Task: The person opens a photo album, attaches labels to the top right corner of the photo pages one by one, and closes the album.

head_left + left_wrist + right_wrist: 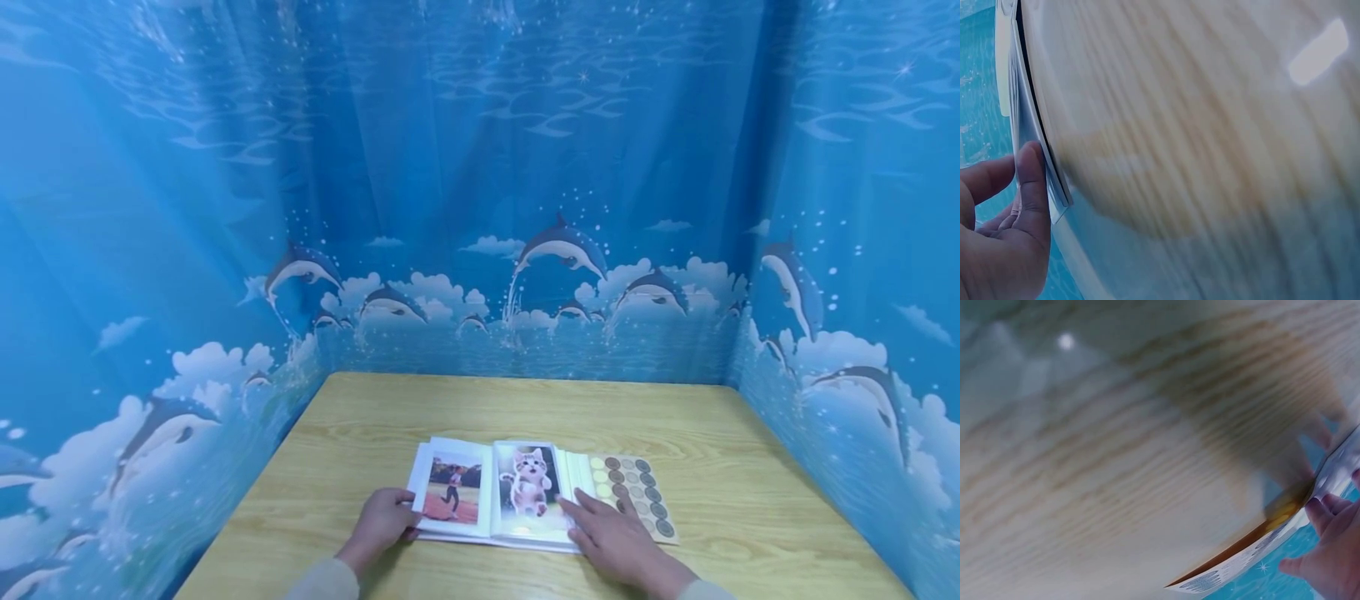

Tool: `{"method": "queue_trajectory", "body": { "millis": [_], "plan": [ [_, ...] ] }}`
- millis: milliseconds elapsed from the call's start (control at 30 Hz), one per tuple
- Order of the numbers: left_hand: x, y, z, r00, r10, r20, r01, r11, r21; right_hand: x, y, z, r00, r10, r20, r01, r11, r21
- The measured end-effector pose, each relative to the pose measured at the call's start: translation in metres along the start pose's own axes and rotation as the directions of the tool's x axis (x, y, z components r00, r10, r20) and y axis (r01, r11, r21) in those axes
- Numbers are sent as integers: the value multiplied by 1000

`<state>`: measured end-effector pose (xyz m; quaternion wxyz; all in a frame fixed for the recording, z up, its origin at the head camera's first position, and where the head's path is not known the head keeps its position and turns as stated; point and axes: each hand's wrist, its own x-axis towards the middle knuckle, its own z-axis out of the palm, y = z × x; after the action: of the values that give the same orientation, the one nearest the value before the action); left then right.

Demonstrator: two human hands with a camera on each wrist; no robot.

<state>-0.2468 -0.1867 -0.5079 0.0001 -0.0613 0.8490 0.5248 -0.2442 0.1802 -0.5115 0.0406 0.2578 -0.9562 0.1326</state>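
Observation:
An open photo album (pixel 487 537) lies on the wooden table, its left page showing a photo of a runner on a track (pixel 452 492) and its right page a photo of a kitten (pixel 529 483). My left hand (pixel 382 523) grips the album's left edge; in the left wrist view the thumb (pixel 1032 172) presses along that edge. Spread over the right page's outer edge, my right hand (pixel 618 537) rests with its fingers fairly straight, the tips near the kitten photo. Beside the album's right side, partly under that hand, lies a sheet of round stickers (pixel 642 479).
The wooden table (pixel 525 408) reaches back to a blue curtain (pixel 525 167) printed with dolphins, which also hangs along the left and right sides. In the wrist views, the glossy tabletop (pixel 1210 125) reflects light.

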Motion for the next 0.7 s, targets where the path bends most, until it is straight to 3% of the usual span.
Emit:
{"method": "queue_trajectory", "body": {
  "millis": [400, 700],
  "plan": [
    [-2, 3, 2, 999, -52, -6, 52, 996, 76, -2, 8, 1, 1000, -8, 4, 8, 1000, -28],
    [-5, 3, 0, 1000, 4, 3, -4, 993, 119, -4, 9, 0, 1000, -5, 16, 5, 1000, -22]
  ]
}}
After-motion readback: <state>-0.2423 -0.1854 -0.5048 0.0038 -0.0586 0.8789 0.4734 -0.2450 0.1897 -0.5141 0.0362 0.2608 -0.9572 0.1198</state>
